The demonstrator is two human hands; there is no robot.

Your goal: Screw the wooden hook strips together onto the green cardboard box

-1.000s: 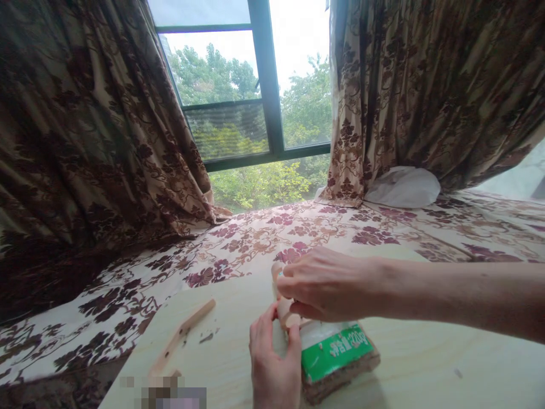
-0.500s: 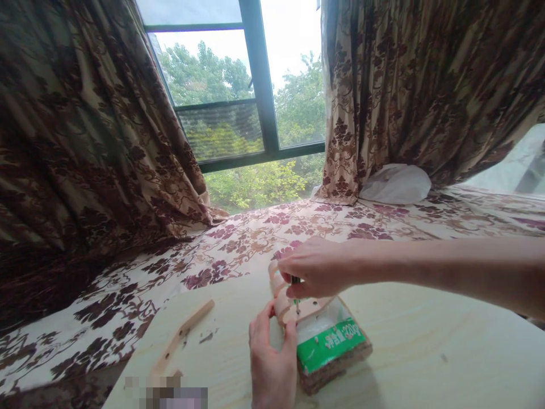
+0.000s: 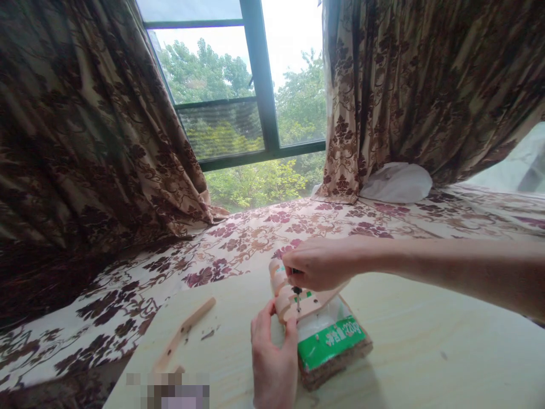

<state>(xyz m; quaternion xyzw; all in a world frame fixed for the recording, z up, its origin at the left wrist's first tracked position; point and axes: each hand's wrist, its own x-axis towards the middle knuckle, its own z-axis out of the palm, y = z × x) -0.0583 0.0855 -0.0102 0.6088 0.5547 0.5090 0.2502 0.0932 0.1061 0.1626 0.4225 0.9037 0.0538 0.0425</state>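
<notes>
My right hand (image 3: 317,264) is wrapped round the dark handle of a screwdriver (image 3: 298,298), its shaft pointing down at a hole in a pale wooden piece (image 3: 309,307). Fingers and thumb of my left hand (image 3: 273,355) grip the near left end of that wooden assembly, which has rounded parts (image 3: 279,278) along its left side. Beneath the wood lies a clear packet with a green label (image 3: 332,343) and brown contents. My right hand hides part of the assembly.
A separate slim wooden piece with holes (image 3: 185,332) lies on the pale tabletop (image 3: 426,341) to the left, near small dark bits (image 3: 208,335). Behind are a flowered cloth (image 3: 251,238), a white plastic bag (image 3: 398,183), curtains and a window. A blurred patch covers the lower left.
My right hand has turned and lifted slightly on the screwdriver, so more of its shaft and of the wood shows. My left hand keeps its grip in nearly the same spot.
</notes>
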